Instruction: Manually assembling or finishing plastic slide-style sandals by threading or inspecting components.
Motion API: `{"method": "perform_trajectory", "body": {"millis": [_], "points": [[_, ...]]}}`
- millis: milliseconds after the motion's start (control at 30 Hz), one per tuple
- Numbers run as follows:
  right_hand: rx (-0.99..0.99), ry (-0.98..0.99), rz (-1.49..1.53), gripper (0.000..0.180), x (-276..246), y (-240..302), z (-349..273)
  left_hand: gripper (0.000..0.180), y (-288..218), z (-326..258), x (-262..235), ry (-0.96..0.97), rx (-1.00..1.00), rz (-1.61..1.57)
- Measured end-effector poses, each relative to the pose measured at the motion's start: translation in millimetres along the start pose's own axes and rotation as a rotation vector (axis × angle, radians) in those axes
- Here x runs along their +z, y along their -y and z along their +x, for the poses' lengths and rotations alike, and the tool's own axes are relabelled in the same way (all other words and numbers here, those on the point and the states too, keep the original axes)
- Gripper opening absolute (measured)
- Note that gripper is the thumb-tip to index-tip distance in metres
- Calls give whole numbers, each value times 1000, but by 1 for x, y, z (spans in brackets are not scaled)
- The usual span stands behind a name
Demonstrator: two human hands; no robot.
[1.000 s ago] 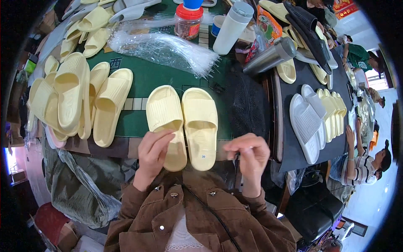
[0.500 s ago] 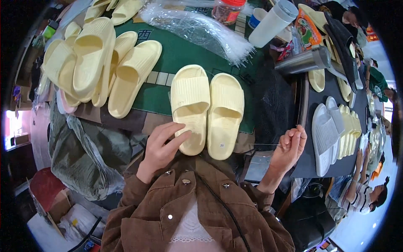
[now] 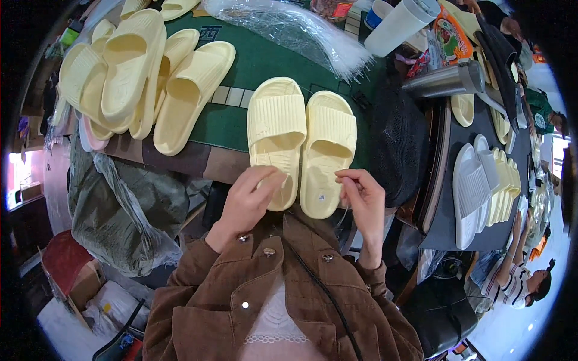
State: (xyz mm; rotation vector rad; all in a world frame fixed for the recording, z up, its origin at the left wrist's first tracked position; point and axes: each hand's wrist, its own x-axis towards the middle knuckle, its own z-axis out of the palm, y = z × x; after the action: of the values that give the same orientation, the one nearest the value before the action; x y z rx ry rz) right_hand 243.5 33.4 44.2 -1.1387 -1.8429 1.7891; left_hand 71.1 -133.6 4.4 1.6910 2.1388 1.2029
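Two pale yellow slippers lie side by side at the table edge in front of me, toes away: the left slipper [image 3: 276,117] and the right slipper [image 3: 329,150]. A small printed label sits on the right one's heel. My left hand [image 3: 251,195] is over the left slipper's heel, thumb and fingers curled together; whatever they may hold is too small to make out. At the right slipper's edge, my right hand [image 3: 364,201] pinches a thin clear strand [image 3: 344,218], part of which hangs below the fingertips.
More yellow slippers [image 3: 186,96] are heaped at left. A bundle of clear plastic strands [image 3: 301,33] lies beyond. A white tumbler [image 3: 402,27] and steel flask [image 3: 445,80] stand at right, near white slippers [image 3: 472,195] on a dark table. Another person [image 3: 521,280] is at far right.
My right hand has come in from the right to the right slipper, bringing the strand. My left hand's fingers have drawn closer together, and the hand has shifted slightly right.
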Motion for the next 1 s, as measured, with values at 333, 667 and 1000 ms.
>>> {"method": "perform_trajectory", "body": {"millis": [333, 667, 1000], "points": [[-301, 47, -344, 43, 35, -12, 25, 78, -6, 29, 16, 112, -187, 75], [-7, 120, 367, 58, 45, -30, 41, 96, -12, 48, 47, 98, -260, 111], [14, 127, 501, 58, 44, -29, 42, 76, -14, 58, 43, 120, -316, 50]]}}
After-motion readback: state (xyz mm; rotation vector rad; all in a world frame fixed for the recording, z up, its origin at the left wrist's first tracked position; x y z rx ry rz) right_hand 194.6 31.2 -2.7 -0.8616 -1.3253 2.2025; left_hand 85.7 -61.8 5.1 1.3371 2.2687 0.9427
